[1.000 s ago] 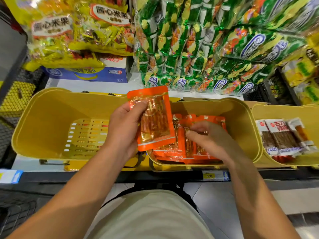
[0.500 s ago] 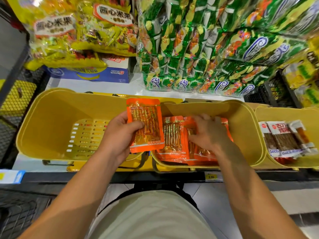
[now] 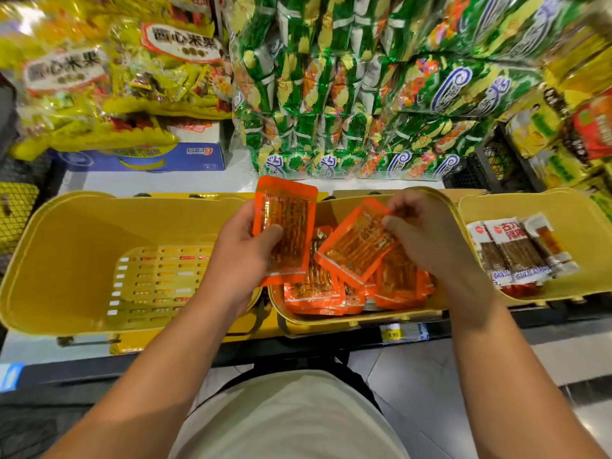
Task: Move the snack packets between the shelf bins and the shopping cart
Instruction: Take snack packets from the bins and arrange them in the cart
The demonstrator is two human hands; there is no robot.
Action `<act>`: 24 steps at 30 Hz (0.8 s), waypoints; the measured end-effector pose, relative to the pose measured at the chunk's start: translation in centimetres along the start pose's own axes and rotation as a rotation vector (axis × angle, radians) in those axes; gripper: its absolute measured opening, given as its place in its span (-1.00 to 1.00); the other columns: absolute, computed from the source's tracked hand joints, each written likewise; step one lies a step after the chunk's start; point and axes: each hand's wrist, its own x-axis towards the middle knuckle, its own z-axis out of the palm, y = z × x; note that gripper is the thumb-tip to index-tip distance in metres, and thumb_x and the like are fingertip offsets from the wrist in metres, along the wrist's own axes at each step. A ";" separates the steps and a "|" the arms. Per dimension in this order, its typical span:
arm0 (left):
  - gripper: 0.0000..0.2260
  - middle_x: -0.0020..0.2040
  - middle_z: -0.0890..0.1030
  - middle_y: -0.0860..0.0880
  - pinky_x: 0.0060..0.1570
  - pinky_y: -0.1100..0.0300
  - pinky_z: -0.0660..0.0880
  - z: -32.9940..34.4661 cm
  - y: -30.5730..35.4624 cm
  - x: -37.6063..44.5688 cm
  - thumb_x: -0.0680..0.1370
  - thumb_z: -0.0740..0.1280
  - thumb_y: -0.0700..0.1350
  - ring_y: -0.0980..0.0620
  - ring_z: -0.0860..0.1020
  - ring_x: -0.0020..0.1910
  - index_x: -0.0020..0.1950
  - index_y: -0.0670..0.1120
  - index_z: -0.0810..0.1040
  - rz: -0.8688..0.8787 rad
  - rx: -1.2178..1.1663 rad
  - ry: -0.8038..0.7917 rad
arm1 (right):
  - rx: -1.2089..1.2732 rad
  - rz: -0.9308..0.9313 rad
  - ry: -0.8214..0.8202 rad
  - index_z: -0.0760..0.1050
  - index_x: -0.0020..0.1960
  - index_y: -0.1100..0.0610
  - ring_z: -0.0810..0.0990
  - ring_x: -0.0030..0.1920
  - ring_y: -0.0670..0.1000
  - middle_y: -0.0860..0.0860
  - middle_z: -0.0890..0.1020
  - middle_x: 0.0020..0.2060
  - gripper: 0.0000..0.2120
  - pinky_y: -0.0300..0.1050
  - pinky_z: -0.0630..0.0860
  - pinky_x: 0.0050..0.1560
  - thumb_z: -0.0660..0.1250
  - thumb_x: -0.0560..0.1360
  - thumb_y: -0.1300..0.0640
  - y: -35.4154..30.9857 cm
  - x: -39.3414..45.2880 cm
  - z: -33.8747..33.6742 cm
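Observation:
My left hand (image 3: 243, 256) grips an orange snack packet (image 3: 287, 223) upright between the left yellow bin (image 3: 66, 246) and the middle yellow bin (image 3: 450, 233). My right hand (image 3: 427, 236) pinches a second orange packet (image 3: 356, 243) by its upper edge and holds it tilted above the middle bin. Several more orange packets (image 3: 318, 293) lie in that bin beneath it. The left bin holds nothing that I can see. No shopping cart shows in the head view.
A third yellow bin (image 3: 589, 226) at the right holds white and brown snack sticks (image 3: 516, 250). Behind the bins stand green snack bags (image 3: 364, 94), yellow bags (image 3: 116, 77) and a blue box (image 3: 139, 157). A price tag (image 3: 394, 334) hangs on the shelf's front edge.
My right hand went into the middle bin, pinched an orange packet and lifted it. My left hand kept its packet and shifted a little right and up.

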 end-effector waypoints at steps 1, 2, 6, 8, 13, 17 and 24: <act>-0.72 -0.01 0.72 -0.06 -0.09 -0.06 0.65 0.2 0.1 0.1 0.65 0.18 -0.34 -0.07 0.69 -0.02 0.20 -0.05 0.58 0.023 0.015 -0.007 | 0.049 -0.010 0.017 0.51 -0.19 -0.07 0.56 -0.20 -0.07 -0.12 0.58 -0.26 -0.76 -0.09 0.47 -0.12 0.39 0.52 0.25 -0.5 -0.1 -0.3; -0.72 0.00 0.71 -0.07 -0.09 -0.06 0.65 0.3 0.1 0.1 0.65 0.18 -0.33 -0.07 0.69 -0.01 0.22 -0.05 0.57 0.046 0.034 -0.013 | 0.089 -0.016 0.026 0.54 -0.18 -0.07 0.58 -0.20 -0.04 -0.11 0.59 -0.28 -0.78 -0.04 0.51 -0.11 0.39 0.53 0.24 -1.0 -0.1 -0.5; -0.73 0.05 0.71 -0.04 0.03 -0.08 0.61 1.0 0.2 0.4 0.67 0.17 -0.28 -0.05 0.68 0.03 0.23 0.00 0.56 0.111 0.082 -0.068 | 0.181 -0.041 -0.043 0.60 -0.16 -0.12 0.58 -0.23 -0.08 -0.16 0.61 -0.32 -0.87 -0.06 0.51 -0.10 0.40 0.49 0.12 -2.8 -0.4 -0.8; -0.74 0.03 0.71 -0.01 0.01 -0.04 0.60 1.3 0.3 0.5 0.67 0.19 -0.26 -0.03 0.68 0.02 0.21 0.02 0.56 0.117 0.080 -0.096 | 0.194 -0.046 -0.065 0.61 -0.12 -0.05 0.58 -0.22 -0.12 -0.11 0.64 -0.26 -0.87 -0.15 0.50 -0.11 0.40 0.53 0.18 -3.7 -0.6 -0.5; -0.71 0.01 0.72 0.01 -0.03 0.08 0.63 2.4 -0.6 0.2 0.55 0.37 -0.34 0.01 0.68 0.00 0.19 -0.02 0.55 0.036 -0.015 -0.169 | 0.206 -0.004 0.005 0.61 -0.10 0.00 0.58 -0.23 -0.22 -0.09 0.64 -0.23 -0.93 -0.32 0.47 -0.17 0.45 0.52 0.16 -4.9 -1.1 1.7; -0.64 -0.05 0.72 0.10 -0.09 0.12 0.63 2.2 -1.3 0.1 0.57 0.32 -0.39 0.09 0.68 -0.04 0.19 0.05 0.53 0.018 0.033 -0.136 | 0.202 0.116 -0.048 0.61 0.08 -0.05 0.61 -0.03 -0.19 -0.16 0.64 -0.07 -0.90 -0.28 0.43 -0.10 0.39 0.57 0.06 -3.0 -1.2 1.8; -0.67 0.03 0.71 0.03 0.05 -0.04 0.61 0.9 -1.0 0.3 0.59 0.32 -0.34 0.03 0.68 0.02 0.21 0.05 0.54 0.034 0.029 -0.033 | -0.615 0.423 -0.440 0.12 0.58 0.10 0.25 0.48 0.23 0.13 0.23 0.51 -0.19 0.10 0.27 0.47 0.47 0.48 0.00 2.4 0.1 2.1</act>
